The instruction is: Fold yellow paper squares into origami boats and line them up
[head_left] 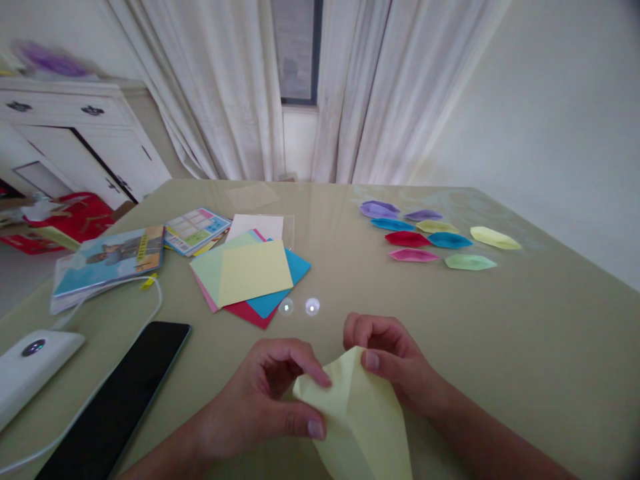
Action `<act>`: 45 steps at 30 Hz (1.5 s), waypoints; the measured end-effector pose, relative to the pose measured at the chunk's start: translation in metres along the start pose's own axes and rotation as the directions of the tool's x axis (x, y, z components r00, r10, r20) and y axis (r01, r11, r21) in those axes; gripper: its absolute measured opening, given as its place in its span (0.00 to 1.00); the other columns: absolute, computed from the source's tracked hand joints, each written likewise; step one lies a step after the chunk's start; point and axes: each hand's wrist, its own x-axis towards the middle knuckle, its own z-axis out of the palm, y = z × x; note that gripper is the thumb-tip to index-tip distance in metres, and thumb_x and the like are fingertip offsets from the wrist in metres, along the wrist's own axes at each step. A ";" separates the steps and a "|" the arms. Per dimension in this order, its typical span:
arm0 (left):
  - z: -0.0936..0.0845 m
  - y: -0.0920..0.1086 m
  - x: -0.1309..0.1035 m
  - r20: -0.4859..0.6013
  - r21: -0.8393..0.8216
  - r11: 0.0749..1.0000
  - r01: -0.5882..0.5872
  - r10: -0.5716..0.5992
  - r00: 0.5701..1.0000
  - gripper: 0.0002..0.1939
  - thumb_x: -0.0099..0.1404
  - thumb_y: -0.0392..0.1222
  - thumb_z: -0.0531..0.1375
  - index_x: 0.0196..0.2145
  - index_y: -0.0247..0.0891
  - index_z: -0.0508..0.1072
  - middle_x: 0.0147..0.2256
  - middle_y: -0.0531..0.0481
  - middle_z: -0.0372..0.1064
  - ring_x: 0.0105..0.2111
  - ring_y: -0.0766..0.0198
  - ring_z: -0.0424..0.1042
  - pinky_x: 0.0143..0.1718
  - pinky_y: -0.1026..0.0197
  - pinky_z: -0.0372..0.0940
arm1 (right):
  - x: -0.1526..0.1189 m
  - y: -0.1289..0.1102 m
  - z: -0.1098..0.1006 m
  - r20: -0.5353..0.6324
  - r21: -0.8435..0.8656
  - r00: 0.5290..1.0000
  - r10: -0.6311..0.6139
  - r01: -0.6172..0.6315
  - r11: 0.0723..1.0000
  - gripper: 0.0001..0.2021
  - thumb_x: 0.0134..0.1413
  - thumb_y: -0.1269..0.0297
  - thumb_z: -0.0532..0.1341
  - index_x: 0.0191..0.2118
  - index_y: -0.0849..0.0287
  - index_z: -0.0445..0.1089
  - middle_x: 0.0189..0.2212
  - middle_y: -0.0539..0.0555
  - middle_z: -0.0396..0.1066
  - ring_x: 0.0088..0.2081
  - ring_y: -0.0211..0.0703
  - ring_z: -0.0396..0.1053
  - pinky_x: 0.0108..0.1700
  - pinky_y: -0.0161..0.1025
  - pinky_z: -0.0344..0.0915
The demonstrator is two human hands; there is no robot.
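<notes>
A pale yellow sheet of paper [357,420], creased and partly folded, is held up at the bottom centre. My left hand [273,393] pinches its left edge between thumb and forefinger. At the top corner, my right hand [393,360] grips the same sheet, thumb in front and the other fingers curled behind. The lower end of the sheet runs out of the picture. Beyond my hands lies a fanned stack of coloured sheets [255,273], yellow on top. Several folded paper boats, among them a red one [407,239] and a green one [470,262], rest at the right.
On the left are a black phone [115,400], a white device [37,373] with a cable, and booklets [113,260]. A colourful card [197,230] lies near the stack. Two small clear discs [313,307] sit mid-table. Curtains [240,87] hang behind the table.
</notes>
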 end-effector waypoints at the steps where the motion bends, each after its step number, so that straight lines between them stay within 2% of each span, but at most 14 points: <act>1: 0.000 0.000 0.000 0.001 0.016 1.000 -0.015 0.015 1.000 0.19 0.52 0.29 0.79 0.39 0.45 0.85 0.33 0.54 0.77 0.33 0.69 0.73 0.34 0.70 0.65 | 0.000 0.000 0.000 0.001 0.006 1.000 0.003 -0.003 1.000 0.13 0.56 0.58 0.75 0.33 0.59 0.73 0.32 0.48 0.65 0.29 0.34 0.61 0.30 0.32 0.57; 5: 0.001 0.001 -0.002 0.007 0.033 0.993 -0.110 0.110 0.994 0.19 0.51 0.30 0.80 0.39 0.45 0.86 0.33 0.53 0.78 0.34 0.68 0.74 0.35 0.69 0.66 | 0.001 0.000 0.001 -0.006 0.023 1.000 0.003 -0.002 1.000 0.13 0.56 0.58 0.75 0.33 0.58 0.73 0.32 0.49 0.66 0.29 0.35 0.62 0.30 0.32 0.58; 8: 0.001 0.001 -0.005 -0.007 0.038 0.990 -0.134 0.135 0.991 0.16 0.56 0.33 0.78 0.42 0.47 0.86 0.35 0.52 0.80 0.34 0.68 0.76 0.36 0.68 0.69 | 0.000 0.000 0.002 -0.025 0.037 1.000 -0.003 0.004 0.999 0.14 0.55 0.57 0.76 0.32 0.58 0.73 0.31 0.49 0.66 0.29 0.35 0.63 0.30 0.32 0.59; 14: 0.003 0.000 -0.009 0.005 -0.034 0.997 -0.073 0.073 0.997 0.15 0.68 0.37 0.71 0.50 0.53 0.83 0.44 0.53 0.85 0.41 0.69 0.81 0.42 0.70 0.72 | -0.001 0.002 0.001 -0.051 0.100 0.999 0.016 -0.011 0.995 0.14 0.55 0.58 0.76 0.32 0.58 0.73 0.32 0.48 0.67 0.30 0.36 0.65 0.31 0.33 0.61; 17: 0.005 0.001 -0.008 0.021 -0.043 0.999 -0.023 0.024 0.999 0.17 0.67 0.34 0.71 0.50 0.52 0.83 0.41 0.55 0.86 0.38 0.72 0.82 0.41 0.73 0.71 | 0.000 0.002 0.000 -0.037 0.114 0.999 0.011 -0.007 0.993 0.13 0.56 0.58 0.75 0.33 0.58 0.73 0.32 0.48 0.67 0.30 0.36 0.66 0.32 0.33 0.62; 21: 0.006 0.004 -0.007 0.015 -0.052 0.999 0.009 -0.008 1.000 0.14 0.66 0.37 0.73 0.48 0.50 0.84 0.38 0.54 0.85 0.35 0.71 0.81 0.38 0.72 0.71 | 0.000 -0.001 0.002 -0.035 0.113 0.999 0.018 -0.014 0.994 0.14 0.56 0.58 0.75 0.32 0.58 0.72 0.32 0.49 0.67 0.29 0.35 0.65 0.30 0.32 0.61; 25: 0.003 0.002 -0.007 -0.073 0.105 0.993 -0.052 0.060 0.996 0.12 0.61 0.36 0.76 0.41 0.48 0.86 0.35 0.53 0.83 0.35 0.69 0.78 0.37 0.69 0.69 | 0.000 -0.001 0.003 -0.026 0.089 0.999 0.020 -0.018 0.996 0.14 0.55 0.59 0.76 0.32 0.59 0.73 0.32 0.49 0.67 0.29 0.35 0.63 0.30 0.32 0.59; 28: 0.001 0.000 -0.007 -0.097 0.204 0.973 -0.104 0.125 0.987 0.10 0.57 0.35 0.78 0.36 0.45 0.86 0.31 0.52 0.81 0.32 0.67 0.75 0.34 0.67 0.67 | 0.000 0.001 0.000 0.002 0.067 1.000 0.017 -0.017 0.998 0.12 0.55 0.60 0.75 0.33 0.58 0.73 0.32 0.49 0.67 0.29 0.35 0.62 0.30 0.32 0.58; 32: 0.000 -0.001 -0.004 -0.065 0.244 0.959 -0.147 0.167 0.984 0.09 0.58 0.36 0.78 0.36 0.44 0.87 0.30 0.51 0.80 0.31 0.65 0.75 0.34 0.64 0.66 | 0.001 0.004 -0.002 0.030 0.015 1.000 -0.004 0.003 1.000 0.12 0.56 0.60 0.75 0.32 0.58 0.74 0.32 0.49 0.66 0.30 0.36 0.61 0.31 0.33 0.56; 39: 0.003 0.001 -0.002 0.044 0.319 0.911 -0.260 0.260 0.965 0.23 0.53 0.29 0.78 0.44 0.52 0.87 0.36 0.51 0.80 0.34 0.65 0.77 0.36 0.66 0.67 | 0.001 0.001 0.002 0.028 -0.006 1.000 0.011 -0.010 1.000 0.14 0.56 0.58 0.76 0.31 0.59 0.74 0.31 0.48 0.64 0.30 0.36 0.59 0.32 0.34 0.54; 45: 0.004 0.002 -0.005 0.081 0.441 0.860 -0.256 0.246 0.966 0.21 0.57 0.32 0.77 0.44 0.55 0.87 0.37 0.52 0.72 0.36 0.66 0.73 0.38 0.65 0.67 | 0.000 0.001 -0.002 0.039 -0.042 0.999 0.018 -0.017 0.999 0.14 0.56 0.57 0.75 0.31 0.58 0.74 0.31 0.49 0.65 0.31 0.37 0.61 0.32 0.34 0.57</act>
